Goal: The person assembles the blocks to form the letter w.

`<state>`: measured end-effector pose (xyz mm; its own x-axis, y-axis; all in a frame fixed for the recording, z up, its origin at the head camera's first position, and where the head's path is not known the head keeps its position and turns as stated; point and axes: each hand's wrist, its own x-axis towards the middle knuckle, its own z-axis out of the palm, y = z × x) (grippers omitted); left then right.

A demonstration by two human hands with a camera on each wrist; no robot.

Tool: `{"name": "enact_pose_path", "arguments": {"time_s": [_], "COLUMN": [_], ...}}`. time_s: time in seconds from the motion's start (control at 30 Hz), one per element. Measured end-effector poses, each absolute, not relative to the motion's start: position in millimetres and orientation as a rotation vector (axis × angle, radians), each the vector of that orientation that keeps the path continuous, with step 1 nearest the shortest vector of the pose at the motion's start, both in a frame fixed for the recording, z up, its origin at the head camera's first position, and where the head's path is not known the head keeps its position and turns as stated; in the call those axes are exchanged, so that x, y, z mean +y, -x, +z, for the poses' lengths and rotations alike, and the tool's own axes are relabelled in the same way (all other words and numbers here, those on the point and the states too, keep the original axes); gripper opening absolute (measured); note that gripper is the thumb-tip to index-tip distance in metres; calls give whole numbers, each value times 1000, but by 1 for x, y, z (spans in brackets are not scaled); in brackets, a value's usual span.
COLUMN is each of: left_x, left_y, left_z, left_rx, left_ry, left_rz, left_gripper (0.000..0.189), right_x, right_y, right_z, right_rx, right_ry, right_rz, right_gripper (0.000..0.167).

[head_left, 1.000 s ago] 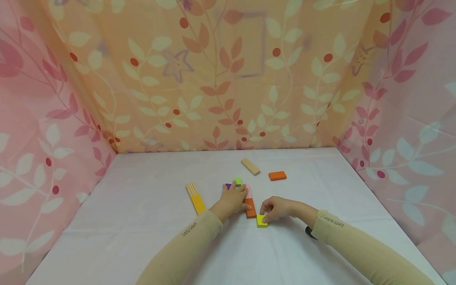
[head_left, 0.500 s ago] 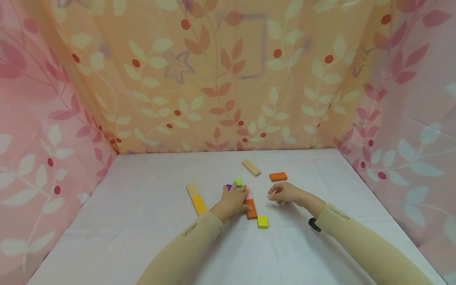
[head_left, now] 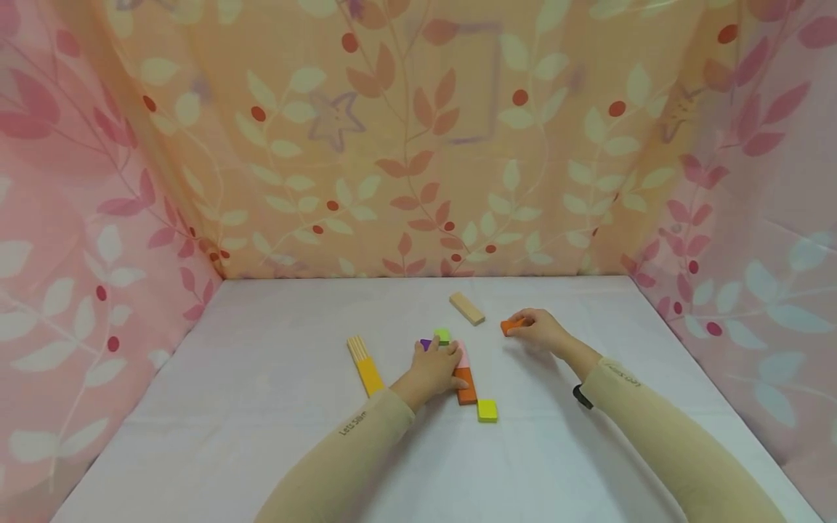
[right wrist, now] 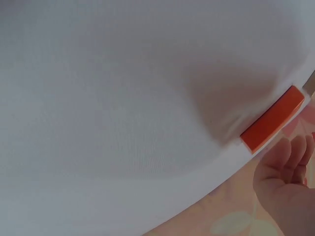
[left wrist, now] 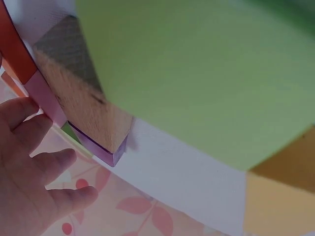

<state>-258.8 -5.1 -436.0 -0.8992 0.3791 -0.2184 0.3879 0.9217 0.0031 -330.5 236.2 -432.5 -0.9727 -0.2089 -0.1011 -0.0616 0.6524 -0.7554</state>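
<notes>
My left hand (head_left: 431, 369) lies spread over a group of blocks. Its thumb is at a dark orange block (head_left: 466, 386), with fingers by a pink block (head_left: 464, 356), a purple block (head_left: 426, 343) and a green block (head_left: 443, 336). Under that hand, the left wrist view shows a wooden block (left wrist: 83, 93) and a large pale green face (left wrist: 197, 83) close to the camera. My right hand (head_left: 539, 330) reaches to a bright orange block (head_left: 507, 329), covering its right part in the head view. In the right wrist view a narrow gap separates the thumb from this block.
A yellow piece (head_left: 370, 376) with pale stick-like strips lies left of the left hand. Near my side of the group sits a yellow-green block (head_left: 487, 410). Farther back is a pale wooden block (head_left: 467, 309). Patterned cloth (head_left: 418, 145) walls the white table (head_left: 261, 436).
My right hand has left the yellow-green block and moved away from me to the bright orange block. The left hand has stayed on the group. The view has shifted slightly.
</notes>
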Motion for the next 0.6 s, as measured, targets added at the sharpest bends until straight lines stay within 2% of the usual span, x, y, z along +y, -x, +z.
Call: {"name": "enact_pose_path", "arguments": {"time_s": [0.37,0.6], "left_x": [-5,-4], "left_y": [260,260], "left_z": [-439,-441], "left_rx": [2869,2870], "left_ry": [-562,-566], "left_rz": [-57,-59], "left_gripper": [72,73], "right_x": [246,231], "right_y": [350,366], "right_z": [-437,-441], "right_rx": [2776,2787], "right_ry": [277,269], "right_rz": [-1133,-1034], "right_gripper": [41,50]}}
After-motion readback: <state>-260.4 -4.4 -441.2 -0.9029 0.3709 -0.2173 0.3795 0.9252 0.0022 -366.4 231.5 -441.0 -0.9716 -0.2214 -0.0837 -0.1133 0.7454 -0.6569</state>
